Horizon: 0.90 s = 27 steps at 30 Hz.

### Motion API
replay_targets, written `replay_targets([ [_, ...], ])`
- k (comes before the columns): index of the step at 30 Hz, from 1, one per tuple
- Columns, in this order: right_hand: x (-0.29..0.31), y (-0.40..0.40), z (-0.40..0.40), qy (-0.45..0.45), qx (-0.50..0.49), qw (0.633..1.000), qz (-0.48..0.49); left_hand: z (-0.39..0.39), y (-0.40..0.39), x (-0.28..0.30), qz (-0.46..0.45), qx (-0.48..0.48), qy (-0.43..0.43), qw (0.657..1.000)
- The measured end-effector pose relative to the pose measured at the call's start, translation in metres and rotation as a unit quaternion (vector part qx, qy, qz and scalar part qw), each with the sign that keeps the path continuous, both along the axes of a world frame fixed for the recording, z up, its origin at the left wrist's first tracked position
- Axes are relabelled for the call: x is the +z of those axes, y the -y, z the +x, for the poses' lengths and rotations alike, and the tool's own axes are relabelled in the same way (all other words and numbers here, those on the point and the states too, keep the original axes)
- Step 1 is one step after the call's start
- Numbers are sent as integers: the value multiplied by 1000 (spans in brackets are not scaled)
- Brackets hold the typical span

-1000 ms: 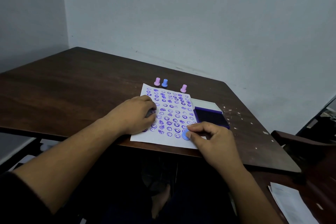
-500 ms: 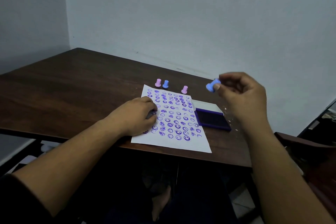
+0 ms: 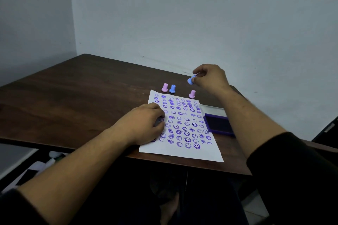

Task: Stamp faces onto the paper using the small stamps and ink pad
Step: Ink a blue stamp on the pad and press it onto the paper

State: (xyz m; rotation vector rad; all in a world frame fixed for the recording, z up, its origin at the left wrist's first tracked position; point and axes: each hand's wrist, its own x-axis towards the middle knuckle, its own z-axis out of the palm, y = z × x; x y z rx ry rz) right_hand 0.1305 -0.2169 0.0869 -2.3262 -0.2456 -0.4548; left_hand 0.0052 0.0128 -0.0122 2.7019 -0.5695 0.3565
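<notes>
A white paper (image 3: 192,153) covered with several rows of purple stamped faces lies near the table's front edge. My left hand (image 3: 144,124) rests on the paper's left side with curled fingers. My right hand (image 3: 210,78) pinches a small blue stamp (image 3: 190,80) in the air above the table, beyond the paper's far right corner. A pink stamp (image 3: 192,94) stands just below it at the paper's far edge. Another pink stamp (image 3: 164,87) and a blue stamp (image 3: 172,88) stand side by side further left. The purple ink pad (image 3: 219,124) lies open right of the paper.
The dark wooden table (image 3: 73,100) stands in a corner between two pale walls. The ink pad's white lid (image 3: 213,108) lies just behind the pad. A dark chair arm (image 3: 325,128) shows at the right edge. White objects (image 3: 53,157) lie on the floor at the lower left.
My right hand lifted the blue stamp off the paper's near right part, carried it up and away, and now lowers it toward the far stamps. My left hand stayed on the paper.
</notes>
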Motion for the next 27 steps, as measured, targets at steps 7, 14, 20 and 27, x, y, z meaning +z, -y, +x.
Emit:
replay_targets([
  [7, -28, -8, 39, -69, -14, 991, -115, 1, 2, -2, 9, 3, 13, 1000],
  [14, -46, -13, 57, -66, -29, 980, -185, 2, 3, -3, 20, 5, 15, 1000],
  [20, -52, -18, 62, -52, -38, 973, -223, 2, 5, -4, 21, 8, 14, 1000],
  [27, -43, -30, 61, -51, -34, 963, -262, 1, 4, -3, 24, 10, 10, 1000],
])
